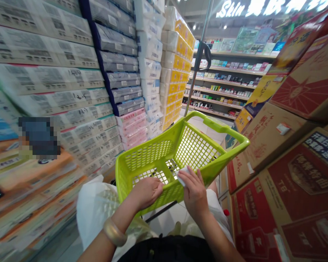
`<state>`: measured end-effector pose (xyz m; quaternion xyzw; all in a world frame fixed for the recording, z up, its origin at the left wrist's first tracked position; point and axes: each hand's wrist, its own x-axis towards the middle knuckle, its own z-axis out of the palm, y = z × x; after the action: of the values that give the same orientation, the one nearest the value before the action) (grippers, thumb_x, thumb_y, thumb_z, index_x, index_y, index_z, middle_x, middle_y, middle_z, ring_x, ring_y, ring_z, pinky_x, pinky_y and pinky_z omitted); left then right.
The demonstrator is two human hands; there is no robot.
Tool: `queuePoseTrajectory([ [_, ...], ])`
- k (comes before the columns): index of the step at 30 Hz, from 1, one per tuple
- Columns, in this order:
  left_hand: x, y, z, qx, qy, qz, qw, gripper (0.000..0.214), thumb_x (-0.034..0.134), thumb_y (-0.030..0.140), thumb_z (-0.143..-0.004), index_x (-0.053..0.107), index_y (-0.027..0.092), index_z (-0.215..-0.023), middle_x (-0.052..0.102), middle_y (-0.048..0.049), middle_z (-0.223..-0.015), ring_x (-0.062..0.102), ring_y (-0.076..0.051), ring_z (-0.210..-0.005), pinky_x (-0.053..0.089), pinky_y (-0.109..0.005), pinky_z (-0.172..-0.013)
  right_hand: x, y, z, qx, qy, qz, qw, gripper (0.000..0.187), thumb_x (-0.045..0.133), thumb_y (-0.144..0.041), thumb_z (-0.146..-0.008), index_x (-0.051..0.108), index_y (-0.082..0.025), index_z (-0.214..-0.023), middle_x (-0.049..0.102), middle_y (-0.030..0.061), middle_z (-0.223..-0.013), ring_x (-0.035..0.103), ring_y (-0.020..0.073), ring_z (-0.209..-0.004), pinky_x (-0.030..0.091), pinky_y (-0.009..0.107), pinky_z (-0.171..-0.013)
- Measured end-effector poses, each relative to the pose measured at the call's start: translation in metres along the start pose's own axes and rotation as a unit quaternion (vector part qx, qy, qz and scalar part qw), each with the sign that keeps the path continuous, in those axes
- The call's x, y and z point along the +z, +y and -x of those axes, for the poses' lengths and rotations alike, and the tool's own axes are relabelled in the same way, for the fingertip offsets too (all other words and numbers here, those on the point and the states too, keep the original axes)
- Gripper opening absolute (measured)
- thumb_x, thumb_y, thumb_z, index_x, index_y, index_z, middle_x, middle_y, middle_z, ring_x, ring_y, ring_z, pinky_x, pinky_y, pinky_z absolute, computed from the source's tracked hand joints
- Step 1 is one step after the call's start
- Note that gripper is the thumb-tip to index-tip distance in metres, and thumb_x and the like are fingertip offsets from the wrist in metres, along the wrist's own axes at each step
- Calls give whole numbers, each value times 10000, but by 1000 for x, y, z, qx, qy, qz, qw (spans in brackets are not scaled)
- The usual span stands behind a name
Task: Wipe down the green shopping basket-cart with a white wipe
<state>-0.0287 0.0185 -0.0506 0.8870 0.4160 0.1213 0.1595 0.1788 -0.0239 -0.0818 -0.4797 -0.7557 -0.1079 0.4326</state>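
A lime-green plastic shopping basket (207, 125) sits tilted in front of me, nothing visible on its mesh floor. My left hand (147, 192) is curled over the basket's near rim, with a pale bangle on the wrist. My right hand (193, 191) grips the same rim further right, and its fingers press a small white item (182, 174) against the basket; I cannot make out what that item is. A white plastic bag (94, 207) hangs below the basket on my left.
Stacked tissue and paper packs (71, 83) wall the left side. Red and brown cartons (289, 156) are piled close on the right. A metal pole with a black strap (200, 54) stands ahead, before shelves of small goods (226, 91).
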Motion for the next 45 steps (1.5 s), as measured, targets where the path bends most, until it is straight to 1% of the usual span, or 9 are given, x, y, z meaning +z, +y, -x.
queuePoseTrajectory([
  [3,0,0,-1,6,9,-7,1000,423,299,301,-964,618,184,-712,677,-50,-770,611,-173,-730,426,-270,-682,6,-18,0,-31,-38,-46,998,489,381,1,-817,643,-234,-1156,712,2,-1170,515,174,-1309,204,399,-1203],
  [5,0,0,0,14,18,-4,1000,426,299,301,-962,613,184,-699,667,-45,-745,602,-166,-711,419,-266,-668,6,-18,-3,-32,-42,-55,997,484,377,2,-822,648,-242,-1141,719,-9,-1154,543,162,-1279,179,390,-1209],
  [11,-2,2,1,19,11,-3,1000,458,282,305,-966,551,186,-615,638,-35,-695,572,-152,-655,392,-264,-629,1,5,-15,55,30,8,998,453,397,-18,-825,652,-225,-1137,726,33,-1120,593,202,-1223,199,454,-1200],
  [17,-5,1,1,21,20,7,1000,424,297,295,-960,573,183,-659,663,-45,-722,588,-164,-670,387,-277,-634,5,-12,-7,-21,-40,-40,998,479,386,-6,-831,654,-248,-1146,723,6,-1135,573,172,-1246,199,420,-1208],
  [23,-5,0,3,13,13,-5,1000,466,268,312,-974,562,182,-636,649,-51,-710,582,-162,-666,394,-275,-637,-2,14,-5,43,54,12,998,456,384,-19,-851,661,-212,-1159,707,44,-1176,511,228,-1316,262,480,-1183],
  [29,-3,0,3,6,15,-8,1000,422,296,290,-960,608,179,-699,676,-59,-765,607,-178,-723,414,-277,-674,10,-8,1,-46,-17,-53,997,489,375,8,-851,650,-223,-1182,703,37,-1193,496,186,-1330,372,420,-1138],
  [34,-4,1,4,4,14,-10,1000,442,290,291,-964,594,181,-662,669,-54,-733,596,-169,-688,409,-274,-653,7,3,0,-12,32,-11,999,496,388,-2,-846,633,-206,-1226,695,68,-1203,516,224,-1312,417,454,-1105],
  [41,-3,-1,4,10,18,-3,1000,425,298,298,-962,614,177,-705,680,-56,-755,616,-174,-712,419,-275,-664,10,-20,-6,-96,-34,-60,993,485,399,-25,-866,618,-220,-1253,707,50,-1187,602,177,-1201,480,375,-1039],
  [45,-4,1,4,6,16,-12,1000,424,300,279,-953,597,180,-668,676,-57,-746,607,-172,-703,418,-275,-660,4,-9,-10,-59,6,-30,998,475,404,-13,-867,632,-209,-1235,711,65,-1172,610,182,-1186,483,379,-1033],
])
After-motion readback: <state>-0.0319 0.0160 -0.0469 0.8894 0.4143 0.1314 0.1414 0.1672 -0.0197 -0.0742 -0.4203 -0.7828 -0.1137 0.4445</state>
